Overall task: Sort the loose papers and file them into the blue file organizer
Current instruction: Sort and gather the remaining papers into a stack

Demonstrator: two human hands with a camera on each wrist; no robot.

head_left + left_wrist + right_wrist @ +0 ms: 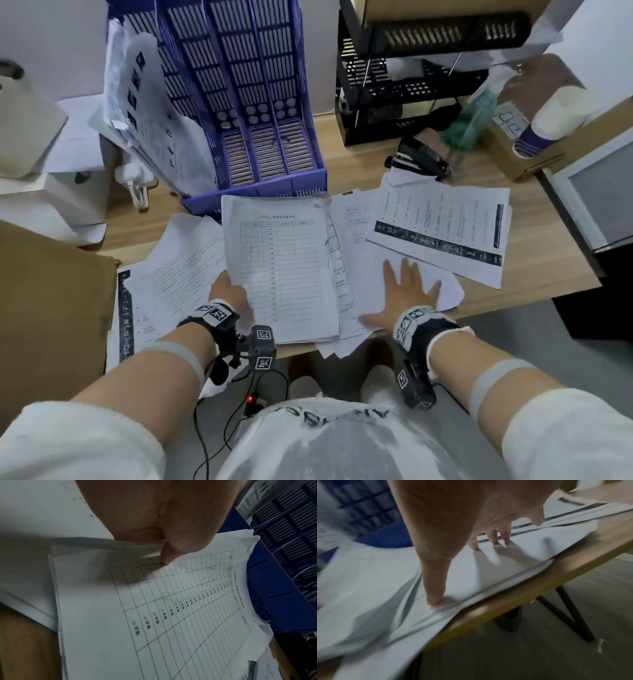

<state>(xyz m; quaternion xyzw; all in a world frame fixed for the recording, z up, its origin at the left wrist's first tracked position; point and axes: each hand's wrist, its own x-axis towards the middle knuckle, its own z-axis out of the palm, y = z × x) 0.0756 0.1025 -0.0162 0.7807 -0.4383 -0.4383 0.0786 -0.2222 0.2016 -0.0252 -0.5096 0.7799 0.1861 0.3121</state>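
My left hand [230, 294] pinches the left edge of a stapled sheaf of table-printed papers [279, 267], thumb on top [171, 555], fingers under the sheaf [171, 615]. The sheaf's far edge reaches the front of the blue file organizer [239, 102]. My right hand [406, 293] lies flat with spread fingers [493, 538] on loose white papers [363, 274] near the desk's front edge. Printed sheets with a dark band [442, 226] lie to the right. More papers [171, 270] spread out at the left. Papers [144, 102] stand in the organizer's leftmost slot.
A cardboard box [51, 315] sits at the left. Behind the papers are a black stapler [419, 159], a black mesh rack [411, 78], a green spray bottle [474, 116] and a box with a paper cup [555, 116]. The desk edge [522, 595] runs under my right hand.
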